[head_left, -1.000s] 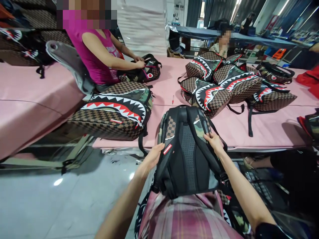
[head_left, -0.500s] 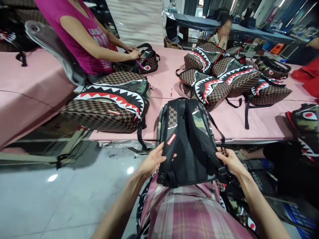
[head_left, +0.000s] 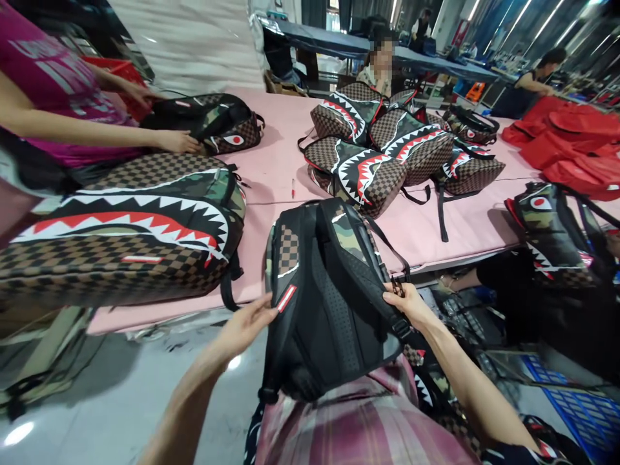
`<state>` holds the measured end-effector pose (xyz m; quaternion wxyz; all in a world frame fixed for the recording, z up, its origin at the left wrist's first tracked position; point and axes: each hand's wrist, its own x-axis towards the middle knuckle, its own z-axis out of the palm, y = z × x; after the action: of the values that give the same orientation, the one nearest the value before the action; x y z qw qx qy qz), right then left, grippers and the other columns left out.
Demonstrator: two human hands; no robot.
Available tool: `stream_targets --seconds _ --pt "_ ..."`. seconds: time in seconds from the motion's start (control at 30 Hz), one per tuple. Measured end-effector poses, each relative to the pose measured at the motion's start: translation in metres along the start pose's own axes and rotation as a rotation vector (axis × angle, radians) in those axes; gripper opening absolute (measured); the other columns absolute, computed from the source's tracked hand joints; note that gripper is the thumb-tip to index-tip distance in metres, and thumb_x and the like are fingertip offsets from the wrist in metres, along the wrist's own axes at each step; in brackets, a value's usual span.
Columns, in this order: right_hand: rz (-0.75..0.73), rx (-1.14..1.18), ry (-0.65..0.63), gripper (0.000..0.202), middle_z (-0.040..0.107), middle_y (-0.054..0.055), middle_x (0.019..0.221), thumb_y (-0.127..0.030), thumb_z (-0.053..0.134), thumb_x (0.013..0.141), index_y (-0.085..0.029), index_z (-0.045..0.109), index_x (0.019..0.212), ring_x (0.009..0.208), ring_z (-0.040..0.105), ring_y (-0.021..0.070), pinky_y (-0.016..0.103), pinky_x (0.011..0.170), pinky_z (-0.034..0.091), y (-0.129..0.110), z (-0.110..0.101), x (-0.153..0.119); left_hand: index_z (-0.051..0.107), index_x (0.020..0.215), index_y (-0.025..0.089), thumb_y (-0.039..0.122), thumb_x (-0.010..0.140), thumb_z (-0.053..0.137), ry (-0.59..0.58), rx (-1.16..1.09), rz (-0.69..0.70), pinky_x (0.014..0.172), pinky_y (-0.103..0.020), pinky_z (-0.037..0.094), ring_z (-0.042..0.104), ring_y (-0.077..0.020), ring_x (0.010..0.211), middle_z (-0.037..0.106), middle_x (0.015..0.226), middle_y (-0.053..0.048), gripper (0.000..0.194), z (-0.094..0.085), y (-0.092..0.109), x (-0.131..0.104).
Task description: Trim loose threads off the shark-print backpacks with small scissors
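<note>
A black-backed backpack [head_left: 334,323] with checkered and camouflage patches leans between the pink table's edge and my lap, its padded back and shoulder straps facing me. My left hand [head_left: 247,326] grips its left side, fingertips beside the red-and-white label [head_left: 287,299]. On the other side my right hand [head_left: 409,305] pinches the right shoulder strap [head_left: 380,294] above its buckle. A small brown-and-black thing near the right fingers is too small to make out.
The pink table [head_left: 276,174] carries a large shark-mouth backpack [head_left: 145,226] at left and a heap of backpacks [head_left: 371,174]. A pen [head_left: 293,188] lies between them. A co-worker in a magenta shirt [head_left: 72,97] handles another backpack [head_left: 227,126]. Red bags [head_left: 566,139] are piled at right.
My view has swung right. The backpack has tilted, and my left hand has shifted outward from the left strap to the bag's side. The co-worker's backpack has been turned.
</note>
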<state>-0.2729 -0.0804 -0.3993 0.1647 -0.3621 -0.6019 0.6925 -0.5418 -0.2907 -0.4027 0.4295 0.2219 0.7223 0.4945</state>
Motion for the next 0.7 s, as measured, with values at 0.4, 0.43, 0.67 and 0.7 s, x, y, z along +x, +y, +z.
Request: stream_targets --seconds 0.4,0.43,0.67,0.7 --pt "0.075 0.432 0.088 0.035 0.055 -0.004 0.052 -0.038 0.079 0.053 -0.016 0.059 0.069 0.039 0.041 0.0052 0.02 0.039 0.032 -0.012 -0.007 0.129 0.056 0.116 0.013 0.029 0.081 0.044 0.317 0.409 0.568 0.103 -0.042 0.031 0.05 -0.0248 0.116 0.056 0.124 -0.012 0.041 0.039 0.135 0.236" --pt "0.085 0.518 0.013 0.032 0.05 -0.006 0.048 -0.038 0.078 0.056 -0.016 0.057 0.068 0.035 0.035 0.0033 0.018 0.035 0.027 -0.009 -0.013 0.14 0.056 0.116 0.012 0.029 0.082 0.042 0.273 0.375 0.592 0.104 -0.041 0.031 0.049 -0.0245 0.117 0.056 0.124 -0.012 0.04 0.049 0.144 0.256" --pt "0.134 0.817 -0.139 0.023 0.045 -0.011 0.05 -0.027 0.075 0.062 -0.02 0.057 0.075 0.032 0.018 -0.0005 0.012 0.031 0.023 0.015 -0.05 0.184 0.066 0.102 0.015 0.036 0.083 0.04 -0.134 0.282 0.652 0.095 -0.034 0.04 0.058 -0.0182 0.102 0.068 0.105 -0.005 0.038 0.071 0.167 0.353" --pt "0.153 0.871 -0.121 0.023 0.048 -0.011 0.053 -0.023 0.075 0.061 -0.019 0.057 0.075 0.033 0.018 -0.0008 0.011 0.032 0.024 0.017 -0.051 0.184 0.067 0.099 0.016 0.036 0.081 0.043 -0.186 0.283 0.652 0.094 -0.034 0.041 0.059 -0.0182 0.1 0.068 0.104 -0.004 0.037 0.069 0.165 0.357"
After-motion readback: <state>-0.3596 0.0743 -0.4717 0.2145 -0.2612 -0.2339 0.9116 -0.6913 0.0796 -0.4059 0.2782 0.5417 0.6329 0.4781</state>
